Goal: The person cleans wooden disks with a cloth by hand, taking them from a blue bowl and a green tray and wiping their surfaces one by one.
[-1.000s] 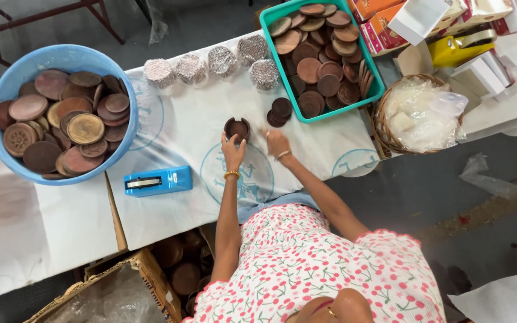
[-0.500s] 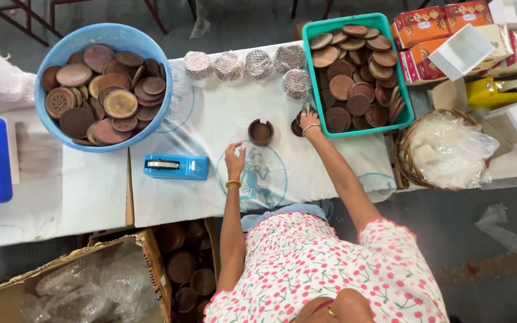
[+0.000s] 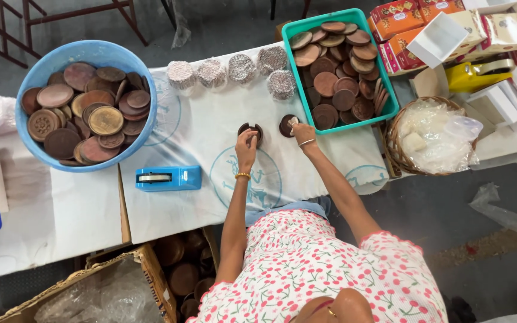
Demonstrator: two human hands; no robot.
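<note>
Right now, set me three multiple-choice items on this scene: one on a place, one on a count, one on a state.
1. Where does the blue tape dispenser lie?
A. in the wicker basket
B. on the white table cloth, left of the person's arms
C. in the green tray

2. How many wrapped stacks stand by the green tray?
A. two
B. five
C. nine

3. What is the left hand doing?
A. touching a brown disc
B. resting in the blue tub
C. holding a box

Answers: B, it sits on the cloth; B, five silvery bundles show; A, its fingers meet the disc.
</note>
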